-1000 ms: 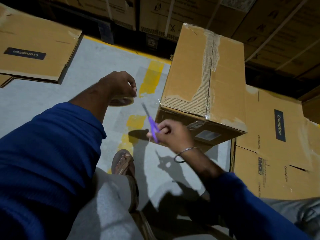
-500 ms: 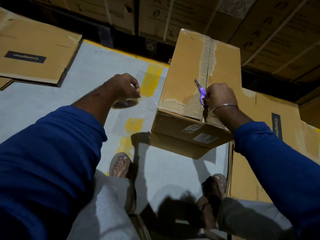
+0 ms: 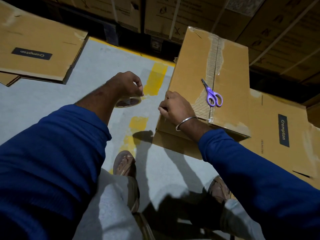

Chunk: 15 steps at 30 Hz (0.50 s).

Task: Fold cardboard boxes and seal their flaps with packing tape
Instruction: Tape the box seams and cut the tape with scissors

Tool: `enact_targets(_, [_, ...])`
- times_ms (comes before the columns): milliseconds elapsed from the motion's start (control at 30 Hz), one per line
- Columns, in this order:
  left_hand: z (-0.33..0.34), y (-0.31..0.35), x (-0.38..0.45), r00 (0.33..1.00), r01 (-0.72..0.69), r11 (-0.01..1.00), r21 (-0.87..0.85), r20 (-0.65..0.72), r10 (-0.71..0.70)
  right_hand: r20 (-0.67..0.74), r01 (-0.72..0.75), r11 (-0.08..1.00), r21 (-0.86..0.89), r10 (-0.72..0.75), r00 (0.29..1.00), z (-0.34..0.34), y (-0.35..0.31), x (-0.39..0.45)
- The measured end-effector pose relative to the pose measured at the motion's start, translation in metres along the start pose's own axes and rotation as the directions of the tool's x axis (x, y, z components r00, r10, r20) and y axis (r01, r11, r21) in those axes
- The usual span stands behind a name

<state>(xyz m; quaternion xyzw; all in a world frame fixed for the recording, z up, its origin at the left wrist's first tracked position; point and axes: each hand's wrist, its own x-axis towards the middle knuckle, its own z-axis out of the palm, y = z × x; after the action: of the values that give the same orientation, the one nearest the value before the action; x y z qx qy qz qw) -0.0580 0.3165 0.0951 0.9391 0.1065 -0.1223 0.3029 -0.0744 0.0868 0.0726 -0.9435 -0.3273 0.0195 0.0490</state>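
A folded cardboard box [image 3: 188, 66] stands on the floor, its top seam torn and rough. Purple scissors [image 3: 214, 96] lie on its top beside the seam. My left hand [image 3: 124, 85] grips a roll of clear packing tape [image 3: 128, 102] in the air left of the box. My right hand [image 3: 174, 108] sits at the box's near left edge with fingers curled, pinching what looks like the tape's free end. A faint shiny strip runs from the roll towards it.
Flattened boxes lie on the grey floor at the far left [image 3: 38, 54] and under the box at the right [image 3: 280, 135]. Stacked cartons [image 3: 173, 13] line the back. My sandalled feet [image 3: 125, 165] stand below, near yellow floor markings [image 3: 155, 80].
My right hand carried the scissors up onto the box, let them go there, and moved left to the box's near edge. The left hand kept holding the roll.
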Motion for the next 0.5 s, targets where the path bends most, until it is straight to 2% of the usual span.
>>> enact_targets(67, [0.001, -0.001, 0.000, 1.000, 0.002, 1.000, 0.006, 0.006, -0.002, 0.005, 0.015, 0.994, -0.105, -0.015, 1.000, 0.005, -0.002, 0.002])
enact_targets(167, [0.001, 0.000, 0.000, 1.000, 0.002, 1.000, 0.009, 0.009, -0.002, 0.049, -0.030, 0.972, -0.232, 0.042, 0.998, 0.014, -0.011, -0.001])
enact_targets(267, [0.000, 0.001, 0.000, 1.000, -0.013, 1.000, -0.004, 0.008, 0.013, 0.041, -0.002, 0.967, -0.254, 0.012, 0.999, 0.019, -0.016, -0.003])
enact_targets(300, [0.000, 0.001, -0.001, 1.000, -0.019, 1.000, -0.004, 0.007, 0.019, 0.031, 0.011, 0.975, -0.222, -0.004, 1.000, 0.018, -0.014, -0.005])
enact_targets(367, [0.000, 0.003, -0.001, 1.000, -0.024, 1.000, 0.013, 0.011, 0.024, -0.041, 0.001, 0.999, -0.036, -0.002, 0.999, 0.008, -0.004, -0.011])
enact_targets(433, [0.001, 0.004, -0.001, 0.999, -0.021, 0.999, 0.028, 0.035, 0.020, -0.204, -0.043, 0.991, 0.124, 0.068, 0.977, -0.004, 0.009, -0.020])
enact_targets(500, [0.002, 0.006, -0.001, 0.998, -0.024, 0.999, 0.041, 0.056, 0.021, -0.304, -0.092, 0.984, 0.150, 0.134, 0.943, -0.013, 0.020, -0.026])
